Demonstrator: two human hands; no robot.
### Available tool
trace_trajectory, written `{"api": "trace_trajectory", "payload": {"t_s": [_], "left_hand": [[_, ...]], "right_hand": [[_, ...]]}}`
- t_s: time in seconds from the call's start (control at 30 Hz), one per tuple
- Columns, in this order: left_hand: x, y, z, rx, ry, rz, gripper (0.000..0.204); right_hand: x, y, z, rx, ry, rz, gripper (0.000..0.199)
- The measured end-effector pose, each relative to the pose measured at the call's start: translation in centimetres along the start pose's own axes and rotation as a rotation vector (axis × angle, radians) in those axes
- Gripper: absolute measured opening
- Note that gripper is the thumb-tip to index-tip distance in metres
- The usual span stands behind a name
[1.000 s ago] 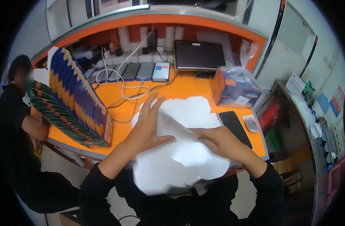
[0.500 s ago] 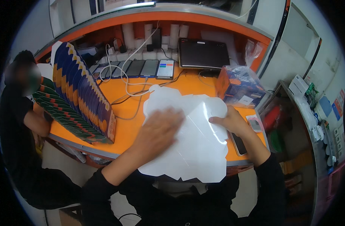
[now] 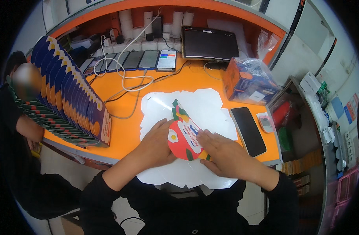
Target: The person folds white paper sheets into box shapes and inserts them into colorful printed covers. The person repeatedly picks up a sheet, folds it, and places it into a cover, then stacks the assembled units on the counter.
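White die-cut card blanks (image 3: 201, 102) with notched edges lie flat before me and overhang the table's front edge. Over their middle rises a printed card panel (image 3: 184, 139), red with green leaves and a fried-egg picture. Whether it is a folded part of the top blank I cannot tell. My left hand (image 3: 156, 143) grips the panel's left side, some of its fingers hidden behind it. My right hand (image 3: 226, 156) lies along the panel's right edge, fingers stretched out and thumb apart.
Stacked folded cartons (image 3: 71, 98) stand at the left, near a seated person (image 3: 26, 129). Several phones (image 3: 148, 60) and loose cables line the back, beside a dark monitor (image 3: 211, 43). A bagged blue box (image 3: 250, 84) and a black phone (image 3: 248, 131) are at the right.
The sheet showed only white before; now a red printed panel stands over it. My left hand has left its sweeping over the surface, and my right hand has come from the right edge to the middle.
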State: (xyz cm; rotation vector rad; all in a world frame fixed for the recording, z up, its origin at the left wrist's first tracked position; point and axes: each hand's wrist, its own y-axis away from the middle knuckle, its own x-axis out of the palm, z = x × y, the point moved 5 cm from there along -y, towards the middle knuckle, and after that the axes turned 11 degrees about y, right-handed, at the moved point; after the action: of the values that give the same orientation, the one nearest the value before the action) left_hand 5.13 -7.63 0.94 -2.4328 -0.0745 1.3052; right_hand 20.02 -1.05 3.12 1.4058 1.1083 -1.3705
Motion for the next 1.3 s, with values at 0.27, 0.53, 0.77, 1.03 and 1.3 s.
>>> {"api": "trace_trajectory", "payload": {"t_s": [0.27, 0.53, 0.77, 1.03, 1.3], "left_hand": [[-3.1, 1.9, -6.3, 0.104, 0.116, 0.221, 0.084], [-9.3, 3.1, -9.4, -0.095, 0.435, -0.168, 0.043], [-10.9, 3.4, -5.2, -0.143, 1.941, -0.578, 0.065], [1.1, 0.2, -8.5, 0.193, 1.705, -0.472, 0.101], [1.1, 1.3, -8.3, 0.018, 1.687, -0.396, 0.091]], "right_hand": [[-0.5, 2.1, -5.9, 0.535, -1.13, -0.177, 0.041], [-3.7, 2.7, -8.8, 0.234, -1.464, -0.811, 0.052], [-4.2, 3.5, -5.2, -0.052, -1.866, -0.524, 0.035], [-1.7, 3.3, -1.6, 0.112, -1.664, -0.358, 0.027], [-6.7, 7.8, -1.1, 0.26, -0.194, -1.002, 0.043]]}}
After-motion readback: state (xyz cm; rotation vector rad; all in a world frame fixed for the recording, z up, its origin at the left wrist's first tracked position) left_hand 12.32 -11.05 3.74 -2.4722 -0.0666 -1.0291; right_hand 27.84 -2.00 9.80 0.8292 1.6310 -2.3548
